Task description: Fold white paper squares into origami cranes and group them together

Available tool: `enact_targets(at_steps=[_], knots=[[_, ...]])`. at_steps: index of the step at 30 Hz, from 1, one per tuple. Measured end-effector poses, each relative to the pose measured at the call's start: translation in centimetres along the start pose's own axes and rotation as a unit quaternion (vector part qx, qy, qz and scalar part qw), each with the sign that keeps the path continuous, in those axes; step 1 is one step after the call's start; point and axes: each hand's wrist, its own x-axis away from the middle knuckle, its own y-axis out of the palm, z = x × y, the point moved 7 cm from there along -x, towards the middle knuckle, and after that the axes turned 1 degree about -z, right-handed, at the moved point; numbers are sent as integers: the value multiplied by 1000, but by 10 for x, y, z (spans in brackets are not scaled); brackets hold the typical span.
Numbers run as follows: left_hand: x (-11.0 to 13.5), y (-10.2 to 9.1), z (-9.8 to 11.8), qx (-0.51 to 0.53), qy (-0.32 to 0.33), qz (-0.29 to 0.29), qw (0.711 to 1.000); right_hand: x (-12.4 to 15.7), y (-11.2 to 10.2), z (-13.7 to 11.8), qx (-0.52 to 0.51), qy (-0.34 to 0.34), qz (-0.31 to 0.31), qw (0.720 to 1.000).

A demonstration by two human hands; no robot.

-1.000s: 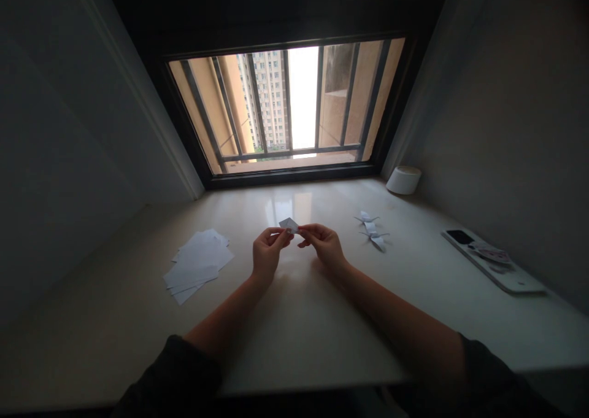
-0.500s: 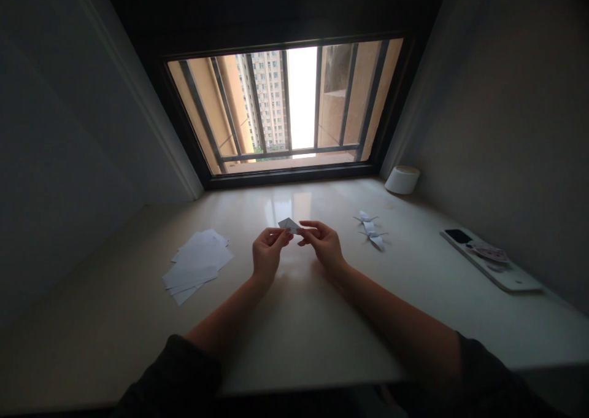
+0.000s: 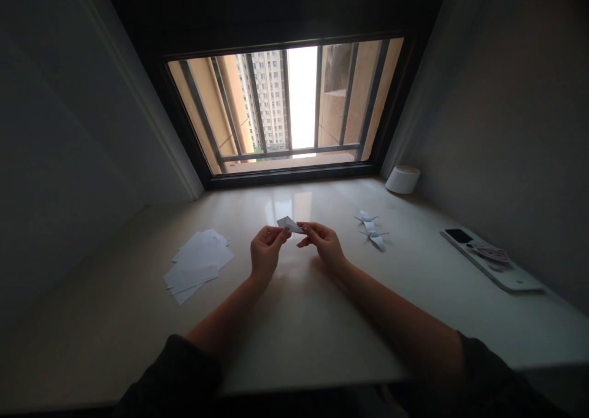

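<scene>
A small folded piece of white paper (image 3: 288, 223) is held just above the pale table (image 3: 294, 320), in front of the window. My left hand (image 3: 264, 251) pinches its near left corner between thumb and fingertips. My right hand (image 3: 322, 241) pinches its right end, fingers curled. Both forearms reach forward from dark sleeves at the bottom of the view.
A loose stack of white paper sheets (image 3: 197, 264) lies to the left of my hands. Two finished folded paper figures (image 3: 372, 230) sit to the right. Further right are a white tray with a dark phone (image 3: 490, 258) and a white round container (image 3: 402, 179) near the barred window.
The folded paper has tilted flatter and shifted slightly left between my fingers. My hands have barely moved.
</scene>
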Motion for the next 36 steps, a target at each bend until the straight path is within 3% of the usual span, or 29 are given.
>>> enact_targets(at_steps=[9,22,36], knots=[[0,-2,-3,-3,-29,23,999,1,1,-4,35,-22,4,999],[-2,-2,-1,2,-12,16,1000,6,5,-18,107,-73,-40,991],[0,0,-1,4,-12,10,1000,7,4,-15,85,-85,-3,993]])
